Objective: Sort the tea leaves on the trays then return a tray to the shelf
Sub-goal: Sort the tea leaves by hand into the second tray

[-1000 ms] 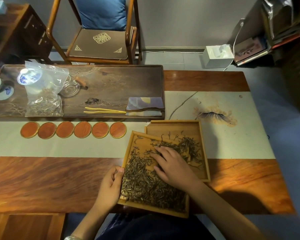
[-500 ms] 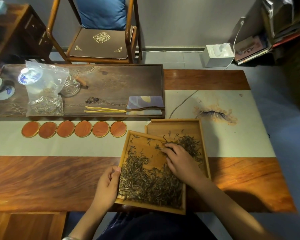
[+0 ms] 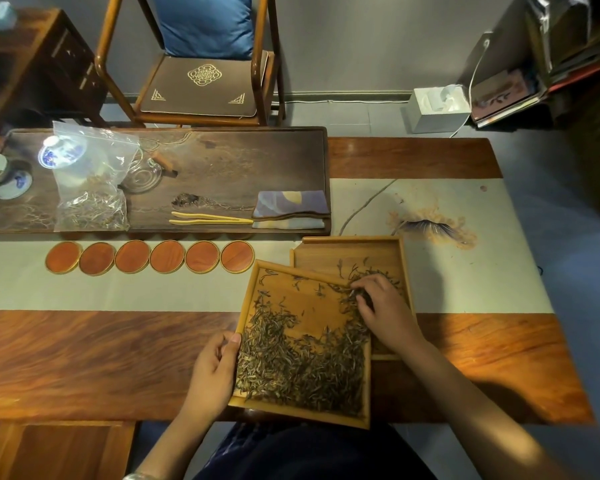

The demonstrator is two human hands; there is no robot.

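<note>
A long reddish wooden table (image 3: 84,358) carries a pale painted cloth runner (image 3: 153,292) with 6 round copper-coloured coasters (image 3: 149,257). The left hand (image 3: 213,370) grips the near square bamboo tray (image 3: 291,412) of dark wiry tea leaves (image 3: 291,368), overlapping a second bamboo tray (image 3: 354,252) (partly hidden). The right hand (image 3: 383,311) has curled fingers raking leaves.

Six round coasters (image 3: 149,257) beside tweezers (image 3: 211,218).
</note>
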